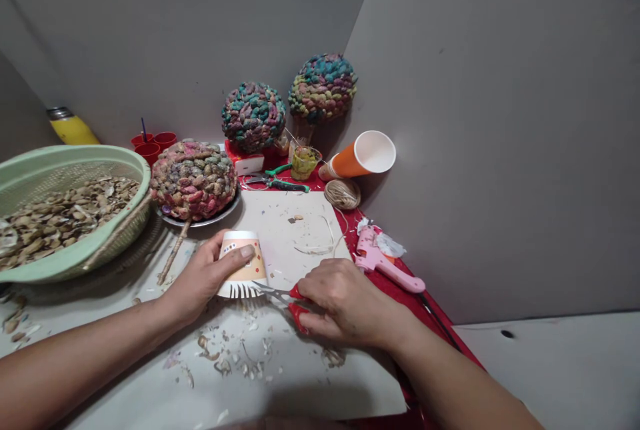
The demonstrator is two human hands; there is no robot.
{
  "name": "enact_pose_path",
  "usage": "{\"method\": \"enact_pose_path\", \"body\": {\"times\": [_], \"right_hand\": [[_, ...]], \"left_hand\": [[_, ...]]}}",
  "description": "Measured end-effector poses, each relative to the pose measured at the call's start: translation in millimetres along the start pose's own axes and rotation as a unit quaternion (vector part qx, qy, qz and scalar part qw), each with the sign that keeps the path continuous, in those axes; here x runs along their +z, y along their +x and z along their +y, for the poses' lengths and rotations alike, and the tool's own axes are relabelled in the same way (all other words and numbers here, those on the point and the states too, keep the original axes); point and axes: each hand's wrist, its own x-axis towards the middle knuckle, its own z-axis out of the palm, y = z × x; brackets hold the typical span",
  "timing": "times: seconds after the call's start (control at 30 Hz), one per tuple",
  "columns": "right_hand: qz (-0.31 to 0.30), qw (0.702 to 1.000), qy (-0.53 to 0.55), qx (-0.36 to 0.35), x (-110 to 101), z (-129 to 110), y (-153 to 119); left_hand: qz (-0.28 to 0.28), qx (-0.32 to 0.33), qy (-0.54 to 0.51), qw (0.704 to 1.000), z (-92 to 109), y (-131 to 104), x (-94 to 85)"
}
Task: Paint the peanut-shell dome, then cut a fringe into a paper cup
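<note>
A patterned orange-and-white paper cup [242, 247] is wrapped by the fingers of my left hand [207, 277], thumb lying across its side. Its white lower edge is slit into a fringe of narrow strips. My right hand [340, 300] grips red-handled scissors [299, 313], whose blades reach the fringe at the cup's right side. Pieces of shell [250, 369] litter the white board [320, 390] beneath my hands. Just left of the cup, a ball covered in pinkish shells [194, 180] rests on a metal dish, its stick pointing toward me.
A green basket of shells [75, 250] stands at left. Behind the board are two colourful shell balls [254, 115], green-handled pliers [280, 181], a twine roll [343, 194] and an orange cup [350, 162]. A pink glue gun [387, 267] lies at right beside the grey wall [500, 150].
</note>
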Motion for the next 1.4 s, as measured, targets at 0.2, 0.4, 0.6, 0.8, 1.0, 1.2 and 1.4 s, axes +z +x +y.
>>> {"method": "enact_pose_path", "body": {"times": [0.2,0.4,0.6,0.8,1.0,1.2,1.4], "right_hand": [[-0.005,1.000,-0.024,-0.008,4,-1,-1],[0.002,0.999,-0.050,-0.018,4,-3,-2],[0.041,0.999,-0.014,-0.021,7,0,0],[0.161,0.983,0.075,-0.047,5,9,3],[0.204,0.970,0.106,-0.078,21,21,4],[0.204,0.971,0.123,-0.029,40,37,8],[0.214,0.971,0.103,0.024,39,40,8]], "left_hand": [[0.000,-0.002,0.003,1.000,-4,0,0.6],[0.006,-0.004,-0.002,1.000,-5,0,0.3],[0.002,-0.007,-0.015,1.000,-7,1,-0.7],[0.010,0.001,-0.055,0.998,-9,5,-3.4],[0.015,0.044,-0.082,0.996,-14,17,-7.9],[0.014,0.056,-0.095,0.994,-18,27,-9.5],[0.019,0.051,-0.111,0.992,-17,28,-12.0]]}}
